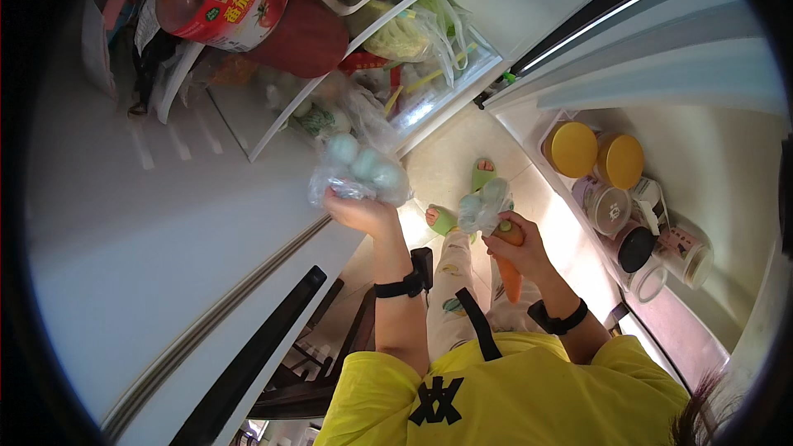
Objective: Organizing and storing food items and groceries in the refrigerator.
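Note:
My left hand (362,210) holds up a clear plastic bag of pale blue-green eggs (367,164) beside the fridge drawer's edge. In my right hand (520,251) are an orange carrot (509,275), its stem end up, and a smaller clear bag with pale blue-green eggs (482,204). The two hands are apart, in front of the open refrigerator. Just beyond the left hand, an open fridge drawer (449,102) holds bagged vegetables (403,40). The undersides of both bags and part of the carrot are hidden.
A large jar of tomato sauce (254,12) stands on a shelf at upper left. At right, the open door's rack (573,204) holds several jars with yellow, black and clear lids. The other fridge door with a black handle (248,359) is at lower left. Dark wooden furniture (297,393) stands behind it.

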The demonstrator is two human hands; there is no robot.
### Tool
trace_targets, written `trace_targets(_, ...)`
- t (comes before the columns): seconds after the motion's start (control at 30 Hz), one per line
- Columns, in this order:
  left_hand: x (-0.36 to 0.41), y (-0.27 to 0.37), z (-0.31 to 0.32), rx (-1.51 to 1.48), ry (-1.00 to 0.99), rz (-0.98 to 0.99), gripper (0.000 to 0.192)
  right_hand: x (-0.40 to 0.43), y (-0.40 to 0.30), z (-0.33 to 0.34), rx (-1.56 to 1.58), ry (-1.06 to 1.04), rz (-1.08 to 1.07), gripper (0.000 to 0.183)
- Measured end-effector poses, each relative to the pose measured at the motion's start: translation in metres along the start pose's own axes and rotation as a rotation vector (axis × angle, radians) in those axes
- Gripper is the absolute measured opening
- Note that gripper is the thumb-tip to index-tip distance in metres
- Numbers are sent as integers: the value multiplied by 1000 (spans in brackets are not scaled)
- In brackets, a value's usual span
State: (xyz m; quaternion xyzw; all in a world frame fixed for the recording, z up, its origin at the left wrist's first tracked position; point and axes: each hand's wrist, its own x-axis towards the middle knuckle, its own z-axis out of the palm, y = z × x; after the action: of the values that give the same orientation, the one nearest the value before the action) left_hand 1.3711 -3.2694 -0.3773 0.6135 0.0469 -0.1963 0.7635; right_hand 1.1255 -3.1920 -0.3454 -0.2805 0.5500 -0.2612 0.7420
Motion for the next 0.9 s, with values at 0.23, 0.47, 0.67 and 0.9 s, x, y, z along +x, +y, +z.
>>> trace_targets(0.23, 36, 11, 34, 155, 156, 28, 40, 2, 0, 5, -4, 11, 14, 34)
trace_targets(0.47, 51, -3, 62, 167, -28, -92, 40, 1, -9, 6, -16, 3, 19, 33)
trace_targets(0.67, 66, -41, 84, 295, -147, -108, 43, 4, -3, 2, 13, -2, -17, 31)
trace_targets(0.9, 113, -72, 121, 287, -286, 246, 47, 0, -8, -3, 44, 44, -4, 35)
